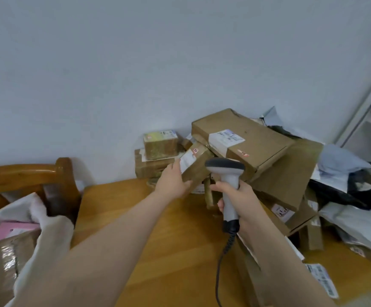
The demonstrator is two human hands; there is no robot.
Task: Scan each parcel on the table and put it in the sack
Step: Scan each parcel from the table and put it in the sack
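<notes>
We find the sack (54,227) at the lower left, beside the bench (158,240), with its mouth open. It is pale, soft cloth in loose folds. Inside lie a flat pink parcel (9,231) and a brown parcel bound in glossy tape (7,258).

The left hand (173,182) grips a small cardboard parcel (196,167) by its near end. We see it raised above the far part of the bench, against the pile, with a white label on its upper face. The right hand (240,196) is wrapped round the handle of a grey scanner (226,171), whose head sits just beside that parcel. A coiled cable hangs from its base.

The bench is smooth, orange-toned wood. The pile holds creased, rectangular cardboard, notably a large labelled box (246,140), with crumpled plastic mailers (344,162) to the right.
</notes>
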